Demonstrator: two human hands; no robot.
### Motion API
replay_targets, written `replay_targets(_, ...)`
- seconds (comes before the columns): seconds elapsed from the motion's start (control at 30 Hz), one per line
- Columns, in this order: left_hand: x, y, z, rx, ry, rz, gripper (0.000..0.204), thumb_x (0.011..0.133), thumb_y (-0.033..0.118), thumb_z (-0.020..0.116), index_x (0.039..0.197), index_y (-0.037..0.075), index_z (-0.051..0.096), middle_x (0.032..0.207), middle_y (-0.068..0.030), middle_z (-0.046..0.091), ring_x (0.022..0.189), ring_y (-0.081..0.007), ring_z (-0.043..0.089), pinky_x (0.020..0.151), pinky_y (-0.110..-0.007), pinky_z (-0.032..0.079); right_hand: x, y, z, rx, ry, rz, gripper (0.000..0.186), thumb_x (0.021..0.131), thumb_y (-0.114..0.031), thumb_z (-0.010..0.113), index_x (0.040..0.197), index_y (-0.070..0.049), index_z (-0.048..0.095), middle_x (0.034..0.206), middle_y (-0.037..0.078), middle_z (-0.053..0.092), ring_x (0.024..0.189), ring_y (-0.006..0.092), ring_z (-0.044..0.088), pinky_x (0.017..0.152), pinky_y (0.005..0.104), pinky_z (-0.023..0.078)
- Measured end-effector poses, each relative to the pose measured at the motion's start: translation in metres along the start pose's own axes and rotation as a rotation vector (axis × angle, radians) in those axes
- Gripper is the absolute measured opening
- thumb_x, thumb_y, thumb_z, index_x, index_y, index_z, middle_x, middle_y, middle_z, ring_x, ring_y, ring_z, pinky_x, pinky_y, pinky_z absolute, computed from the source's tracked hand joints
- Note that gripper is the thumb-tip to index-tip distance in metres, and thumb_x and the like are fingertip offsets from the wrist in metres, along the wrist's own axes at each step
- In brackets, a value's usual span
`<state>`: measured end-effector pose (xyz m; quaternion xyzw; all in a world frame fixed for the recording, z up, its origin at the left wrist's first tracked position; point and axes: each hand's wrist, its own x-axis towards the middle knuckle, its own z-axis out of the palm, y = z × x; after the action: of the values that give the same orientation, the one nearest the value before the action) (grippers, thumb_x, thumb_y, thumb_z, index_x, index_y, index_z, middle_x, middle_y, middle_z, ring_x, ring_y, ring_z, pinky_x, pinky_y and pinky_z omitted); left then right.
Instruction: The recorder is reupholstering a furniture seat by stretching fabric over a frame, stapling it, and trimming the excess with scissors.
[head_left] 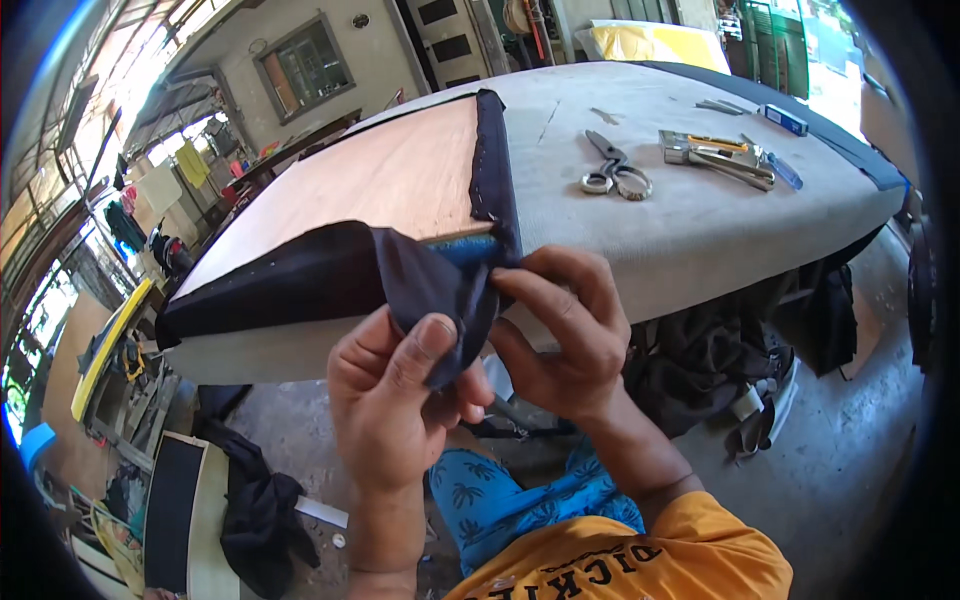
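Note:
A plywood panel (340, 170) with black fabric (270, 280) wrapped over its edges lies on a padded worktable (700, 250). Blue material (460, 246) shows under the panel's near right corner, where a flap of fabric is lifted. My left hand (385, 395) grips that flap with the thumb pressed on it; some fingers are behind the fabric. My right hand (560, 340) pinches the flap's right side at the corner with bent fingers.
Scissors (630, 183), a metal staple gun (705, 152), a blue-handled tool (785, 172) and a small blue box (783, 119) lie on the table's right. Dark fabric (690, 390) is heaped beneath. A yellow-edged frame (110, 345) and leaning boards (175, 510) stand at left.

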<state>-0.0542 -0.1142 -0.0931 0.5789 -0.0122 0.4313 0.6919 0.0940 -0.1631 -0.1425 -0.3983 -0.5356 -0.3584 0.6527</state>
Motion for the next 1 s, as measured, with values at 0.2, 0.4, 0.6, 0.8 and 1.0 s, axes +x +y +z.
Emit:
replay_targets(0.2,0.004,-0.003,-0.015,0.103,-0.101,0.031,0.028,0.103,0.025,0.06,0.099,-0.003,0.063,0.075,-0.023,0.069,0.044,-0.0208,0.058,0.037,-0.021,0.04,-0.001,0.0,0.002,0.003,0.001,0.055,0.031,0.073,0.005,0.074,0.103,-0.003,0.077,0.097,0.01,0.06,0.08,0.0195,0.054,0.068,0.0278,0.047)
replay_targets(0.4,0.015,-0.002,0.0,0.023,-0.091,0.24,0.026,0.093,0.017,0.075,0.11,-0.002,0.068,0.105,-0.021,0.072,0.086,-0.0225,0.072,0.071,-0.029,0.059,0.0,0.004,0.0,0.251,-0.05,0.234,0.024,0.079,0.005,0.073,0.101,-0.001,0.076,0.093,0.009,0.059,0.074,0.017,0.05,0.06,0.0269,0.042)
replay_targets(0.6,0.051,0.014,-0.023,1.311,-0.423,0.903,0.038,0.083,0.024,0.079,0.117,0.008,0.069,0.138,-0.0189,0.061,0.112,-0.0226,0.065,0.101,-0.045,0.052,0.015,0.005,-0.012,0.333,-0.191,0.283,0.021,0.082,0.006,0.069,0.102,0.0,0.075,0.089,0.008,0.056,0.072,0.0151,0.047,0.059,0.0261,0.039)
replay_targets(0.8,0.086,0.046,-0.006,1.518,-0.767,0.887,0.037,0.071,0.019,0.086,0.106,0.011,0.075,0.11,-0.0088,0.068,0.099,-0.0207,0.061,0.105,-0.046,0.046,0.022,0.014,-0.015,0.406,-0.29,0.223,0.02,0.085,0.005,0.068,0.103,0.0,0.075,0.086,0.007,0.055,0.07,0.014,0.045,0.058,0.0249,0.036)
replay_targets(1.0,0.101,0.069,0.003,1.512,-0.903,0.658,0.025,0.07,0.012,0.087,0.093,0.009,0.079,0.085,-0.0038,0.059,0.082,-0.0197,0.056,0.093,-0.041,0.05,0.02,0.016,-0.011,0.493,-0.215,0.3,0.019,0.085,0.005,0.068,0.102,0.0,0.075,0.085,0.006,0.054,0.069,0.0133,0.045,0.057,0.0248,0.035)
